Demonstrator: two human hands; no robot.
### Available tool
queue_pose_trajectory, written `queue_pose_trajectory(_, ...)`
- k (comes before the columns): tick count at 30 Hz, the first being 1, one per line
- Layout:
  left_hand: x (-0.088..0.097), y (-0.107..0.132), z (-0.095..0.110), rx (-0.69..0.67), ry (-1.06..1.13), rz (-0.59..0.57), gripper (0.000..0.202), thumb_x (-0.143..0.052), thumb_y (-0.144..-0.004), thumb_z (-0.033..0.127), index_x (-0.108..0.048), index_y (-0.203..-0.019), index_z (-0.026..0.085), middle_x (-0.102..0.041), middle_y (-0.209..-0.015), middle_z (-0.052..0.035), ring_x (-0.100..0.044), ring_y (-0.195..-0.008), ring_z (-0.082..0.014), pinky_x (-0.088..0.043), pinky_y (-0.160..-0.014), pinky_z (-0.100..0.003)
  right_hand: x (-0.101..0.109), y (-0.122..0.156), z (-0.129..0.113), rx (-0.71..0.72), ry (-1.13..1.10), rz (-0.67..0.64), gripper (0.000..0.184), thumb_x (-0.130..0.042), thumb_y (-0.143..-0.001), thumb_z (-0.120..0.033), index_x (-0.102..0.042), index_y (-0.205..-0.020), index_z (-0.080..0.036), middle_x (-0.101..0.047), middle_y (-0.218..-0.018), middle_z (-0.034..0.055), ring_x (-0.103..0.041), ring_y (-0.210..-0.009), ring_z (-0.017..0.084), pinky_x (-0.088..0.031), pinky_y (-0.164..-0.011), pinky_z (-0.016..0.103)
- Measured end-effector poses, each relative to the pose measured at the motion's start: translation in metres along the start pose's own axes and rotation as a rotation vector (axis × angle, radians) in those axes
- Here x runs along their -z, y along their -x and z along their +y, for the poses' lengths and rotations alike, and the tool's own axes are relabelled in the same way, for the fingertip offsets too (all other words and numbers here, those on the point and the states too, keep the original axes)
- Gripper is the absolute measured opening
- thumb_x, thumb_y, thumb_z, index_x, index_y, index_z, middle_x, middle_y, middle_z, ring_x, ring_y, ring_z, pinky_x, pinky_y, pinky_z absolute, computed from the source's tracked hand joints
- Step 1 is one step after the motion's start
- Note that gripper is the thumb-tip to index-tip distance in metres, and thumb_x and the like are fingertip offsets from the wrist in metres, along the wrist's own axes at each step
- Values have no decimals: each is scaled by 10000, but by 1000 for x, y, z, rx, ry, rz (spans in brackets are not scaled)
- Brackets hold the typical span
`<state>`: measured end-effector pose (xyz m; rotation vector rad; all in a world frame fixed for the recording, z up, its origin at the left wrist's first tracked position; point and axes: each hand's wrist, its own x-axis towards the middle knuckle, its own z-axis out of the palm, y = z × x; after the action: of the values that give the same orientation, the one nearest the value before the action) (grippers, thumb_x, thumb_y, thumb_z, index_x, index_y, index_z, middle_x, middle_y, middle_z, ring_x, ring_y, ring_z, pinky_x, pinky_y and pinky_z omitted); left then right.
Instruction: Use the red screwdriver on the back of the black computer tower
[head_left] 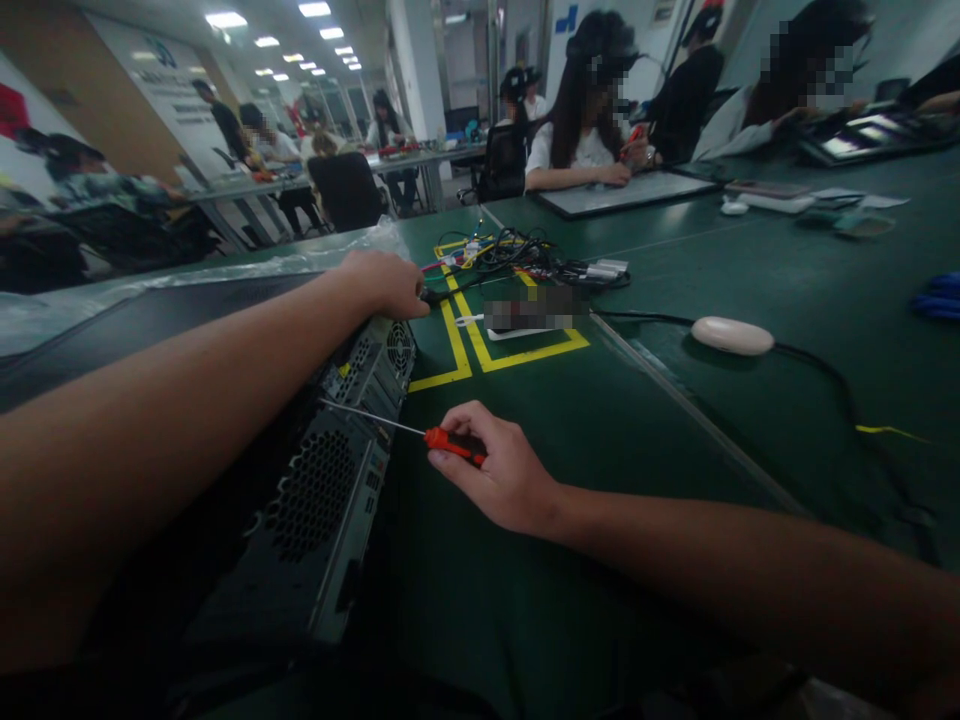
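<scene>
A desktop computer case (322,500) lies on its side on the green table, its rear panel with vents and a fan grille toward me. My right hand (499,470) is closed round the red handle of a screwdriver (390,425), whose thin shaft points left onto the rear panel. My left hand (382,283) rests on the case's far top corner, fingers curled over the edge, apparently on a dark cable end there.
Yellow tape lines (461,350) mark the green table (570,600). A tangle of cables and adapters (525,258) lies beyond them, a white oval device (731,335) with a black cable to the right. Plastic wrap (225,270) sits behind the case. Several people work at tables further back.
</scene>
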<state>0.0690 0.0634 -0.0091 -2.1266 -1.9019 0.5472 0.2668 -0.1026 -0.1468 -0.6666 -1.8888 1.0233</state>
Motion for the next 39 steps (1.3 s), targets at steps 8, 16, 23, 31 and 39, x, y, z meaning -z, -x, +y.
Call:
queue_pose_trajectory(8,1,2,1,0,9,17,681,-599,-841,630,-714,-1422,293,-727,-1395,-153,-646,-1257,-431,-518,-1004,-548,2,0,-2,-9,10,-8,165,-713,-971,-314,-603,-1056,-224,-692,-938,11,-618,-763,166,-511,-747,334)
queue_pose_trajectory(16,2,3,2,2,-9,17,678,-579,-857,641,-714,-1420,288,-716,-1405,-154,-650,-1259,-421,-522,-993,-537,2,0,-2,1,18,-15,163,-705,-974,-314,-605,-1058,-217,-696,-942,14,-629,-779,169,-509,-771,339)
queue_pose_trajectory(23,1,3,2,-5,-27,16,658,-560,-873,626,-716,-1411,282,-723,-1395,-152,-662,-1235,-408,-530,-975,-523,3,1,-1,11,31,-8,162,-703,-973,-321,-610,-1062,-222,-704,-949,15,-636,-789,172,-514,-778,340)
queue_pose_trajectory(31,1,1,1,0,6,-1,687,-582,-858,660,-705,-1428,297,-696,-1438,-146,-634,-1277,-418,-507,-1008,-524,3,1,-2,7,27,-12,156,-704,-972,-320,-612,-1054,-225,-700,-936,11,-640,-788,173,-513,-773,337)
queue_pose_trajectory(39,1,1,1,16,21,0,700,-600,-844,689,-711,-1423,312,-695,-1436,-126,-624,-1285,-410,-499,-1027,-511,3,1,-2,34,36,-15,129,-683,-991,-314,-628,-1045,-211,-685,-915,9,-623,-775,167,-492,-759,322)
